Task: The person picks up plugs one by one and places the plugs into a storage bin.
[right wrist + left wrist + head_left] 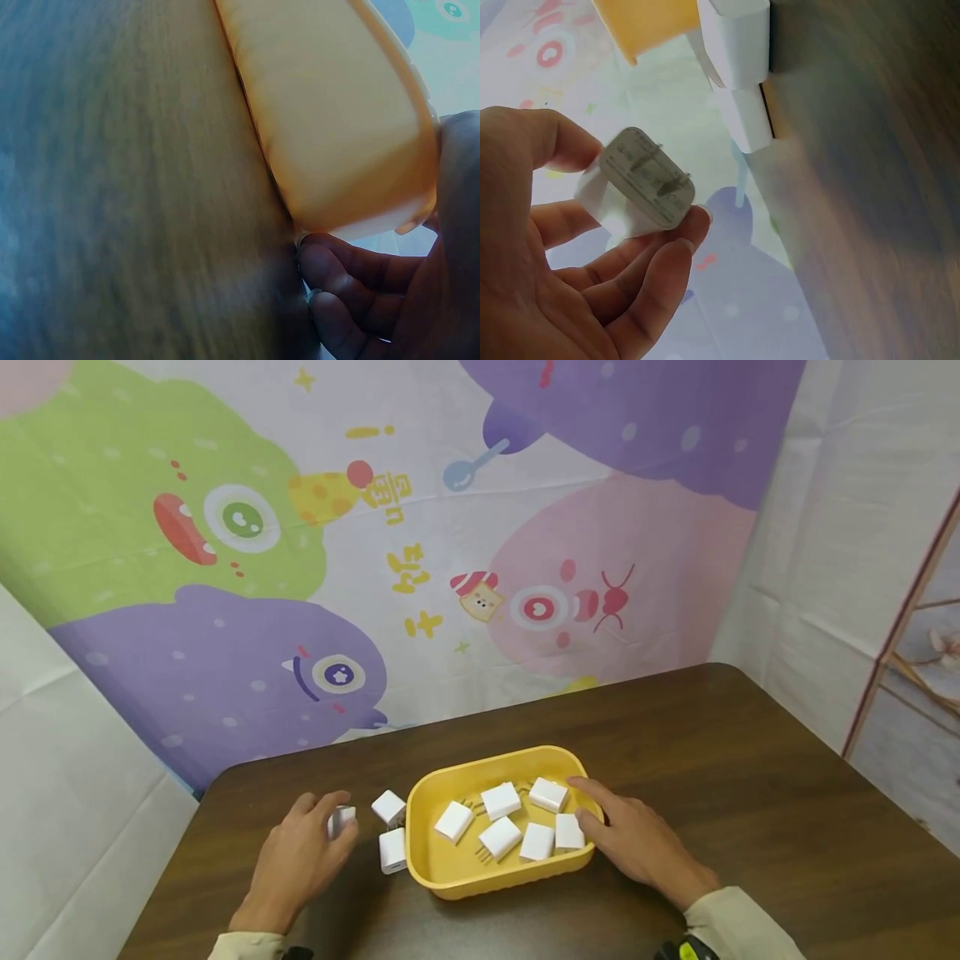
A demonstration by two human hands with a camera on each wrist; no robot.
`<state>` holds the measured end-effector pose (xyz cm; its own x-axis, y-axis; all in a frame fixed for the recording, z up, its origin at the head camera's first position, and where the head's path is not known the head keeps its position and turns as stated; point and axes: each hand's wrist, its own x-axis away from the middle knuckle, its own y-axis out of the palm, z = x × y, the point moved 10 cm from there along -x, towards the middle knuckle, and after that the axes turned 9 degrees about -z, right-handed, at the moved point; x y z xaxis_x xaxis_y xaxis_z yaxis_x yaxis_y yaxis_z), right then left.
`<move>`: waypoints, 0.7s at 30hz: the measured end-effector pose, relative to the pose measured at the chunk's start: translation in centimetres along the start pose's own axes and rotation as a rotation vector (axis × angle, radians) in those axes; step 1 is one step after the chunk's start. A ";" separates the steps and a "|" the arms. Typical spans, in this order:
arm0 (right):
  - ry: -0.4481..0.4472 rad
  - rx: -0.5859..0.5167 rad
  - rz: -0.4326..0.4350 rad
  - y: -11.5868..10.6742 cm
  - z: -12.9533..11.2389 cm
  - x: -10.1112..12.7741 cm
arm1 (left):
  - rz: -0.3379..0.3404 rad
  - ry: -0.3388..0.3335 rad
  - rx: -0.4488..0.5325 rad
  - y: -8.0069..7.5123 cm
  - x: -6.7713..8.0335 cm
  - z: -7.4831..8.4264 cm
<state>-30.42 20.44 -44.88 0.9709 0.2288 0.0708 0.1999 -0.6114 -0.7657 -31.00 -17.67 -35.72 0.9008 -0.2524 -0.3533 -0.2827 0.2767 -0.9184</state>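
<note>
My left hand (pixel 300 856) pinches a white plug-in charger (pixel 646 178) between thumb and fingers, left of the yellow bin. Its metal prongs face the camera in the left wrist view. My right hand (pixel 641 835) holds the right end of the yellow bin (pixel 498 883), with thumb and forefinger at the rim. Other fingers (pixel 349 274) curl close against the bin's end wall in the right wrist view. Several white chargers (pixel 500 838) lie inside the bin, some with prongs showing. Two more chargers, one farther back (pixel 388 807) and one nearer (pixel 392 852), sit against its left side.
The dark wooden table (pixel 712 760) carries everything. Behind it hangs a cloth (pixel 450 685) printed with cartoon monsters. White sheeting (pixel 795 568) covers the wall at the right, and more white covering (pixel 67 793) stands at the left.
</note>
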 end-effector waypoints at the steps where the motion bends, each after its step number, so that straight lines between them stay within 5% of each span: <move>1: 0.001 0.000 0.000 0.0 0.0 0.0 | -0.003 -0.003 -0.001 0.0 0.0 0.0; 21: -0.002 0.001 -0.003 -0.1 0.0 0.1 | 0.008 0.031 0.112 -0.1 -1.5 4.4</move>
<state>-30.37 20.49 -44.78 0.9700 0.2321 0.0718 0.2027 -0.6103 -0.7658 -30.90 -13.26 -34.31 0.8874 -0.2778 -0.3679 -0.2500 0.3806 -0.8903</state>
